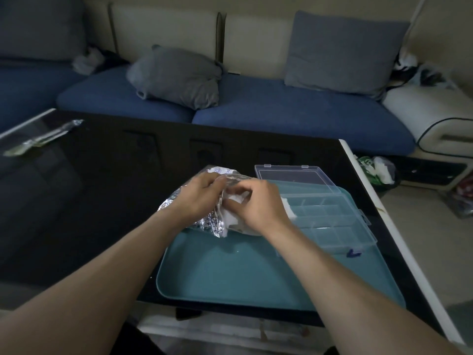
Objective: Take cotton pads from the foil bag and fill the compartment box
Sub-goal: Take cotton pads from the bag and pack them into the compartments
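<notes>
While the left hand (198, 194) pinches the foil bag (204, 216) mouth at the tray's (230, 272) far left, the right hand (257, 206) is curled closed on white cotton pads (234, 199) at the opening: extraction step. Next, likely: carry pads right into the open compartment box (330, 221), one pad (289, 210) already there.

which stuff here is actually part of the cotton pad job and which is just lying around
Part of the job:
foil bag, held by the left hand
cotton pads under the right hand
compartment box, lid open
teal tray under them

Just lying about:
clear wrapper at the table's far left
grey cushions on the sofa
small blue piece on the tray
</notes>
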{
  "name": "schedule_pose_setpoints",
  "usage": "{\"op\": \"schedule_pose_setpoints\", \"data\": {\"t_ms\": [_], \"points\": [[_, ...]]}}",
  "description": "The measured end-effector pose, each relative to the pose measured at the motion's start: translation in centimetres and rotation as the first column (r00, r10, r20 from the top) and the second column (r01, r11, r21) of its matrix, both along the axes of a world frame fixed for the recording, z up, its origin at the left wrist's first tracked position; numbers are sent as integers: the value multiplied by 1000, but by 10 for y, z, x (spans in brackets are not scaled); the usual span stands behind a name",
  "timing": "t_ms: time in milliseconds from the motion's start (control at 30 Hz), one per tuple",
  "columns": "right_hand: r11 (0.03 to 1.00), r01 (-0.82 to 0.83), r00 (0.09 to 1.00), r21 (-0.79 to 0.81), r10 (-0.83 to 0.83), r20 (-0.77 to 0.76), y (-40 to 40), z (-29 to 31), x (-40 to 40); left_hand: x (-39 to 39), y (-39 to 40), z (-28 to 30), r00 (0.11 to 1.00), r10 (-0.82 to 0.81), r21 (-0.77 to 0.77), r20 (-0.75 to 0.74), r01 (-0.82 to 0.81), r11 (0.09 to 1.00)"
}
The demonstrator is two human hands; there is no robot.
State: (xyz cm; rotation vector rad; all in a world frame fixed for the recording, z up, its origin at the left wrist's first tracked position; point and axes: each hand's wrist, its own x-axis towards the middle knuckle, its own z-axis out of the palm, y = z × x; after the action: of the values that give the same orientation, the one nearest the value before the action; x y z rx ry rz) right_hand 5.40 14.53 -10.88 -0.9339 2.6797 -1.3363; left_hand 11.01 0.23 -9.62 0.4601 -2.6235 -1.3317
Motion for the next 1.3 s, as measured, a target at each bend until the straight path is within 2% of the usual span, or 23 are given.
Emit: {"op": "schedule_pose_setpoints", "data": {"t_ms": [133, 267, 367, 433, 500, 600, 800, 1000, 1133, 1200, 1300], "points": [[997, 71, 996, -6, -71, -56, -4, 1, 4, 1, 2, 2, 999, -9, -56, -38, 7, 998], [989, 145, 988, 11, -145, -47, -7, 2, 8, 3, 10, 6, 999, 12, -138, -36, -17, 990], [990, 137, 986, -32, -133, 102, -5, 6, 6, 2, 12, 7, 998, 45, -128, -46, -50, 991], [995, 99, 965, 17, -100, 241, -3, 5, 3, 1, 12, 5, 998, 44, -120, -50, -50, 992], [997, 38, 969, 71, -54, 240, -1, 2, 3, 2, 14, 5, 998, 39, -133, -57, -46, 990], [1000, 29, 979, -1, -28, 200, -1, 0, 4, 1, 16, 7, 997, 38, -133, -63, -47, 990], [997, 40, 973, -68, -23, 229, 3, 5, 4, 0, 12, 10, 998, 34, -91, -60, -40, 995], [972, 178, 924, -154, -111, 365, 14, 15, -4, -1, 3, 10, 992, 109, -12, -62, -110, 994], [980, 117, 843, -164, -11, 538, 18, 16, 4, -1, 13, 9, 996, 87, -96, -34, -90, 991], [980, 91, 857, -175, 12, 516, 17, 14, 8, -1, 17, 9, 996, 78, -162, -31, -82, 983], [988, 64, 926, -140, -6, 378, 18, 14, 4, -1, 19, 8, 998, 47, -227, -50, -57, 972]]}}
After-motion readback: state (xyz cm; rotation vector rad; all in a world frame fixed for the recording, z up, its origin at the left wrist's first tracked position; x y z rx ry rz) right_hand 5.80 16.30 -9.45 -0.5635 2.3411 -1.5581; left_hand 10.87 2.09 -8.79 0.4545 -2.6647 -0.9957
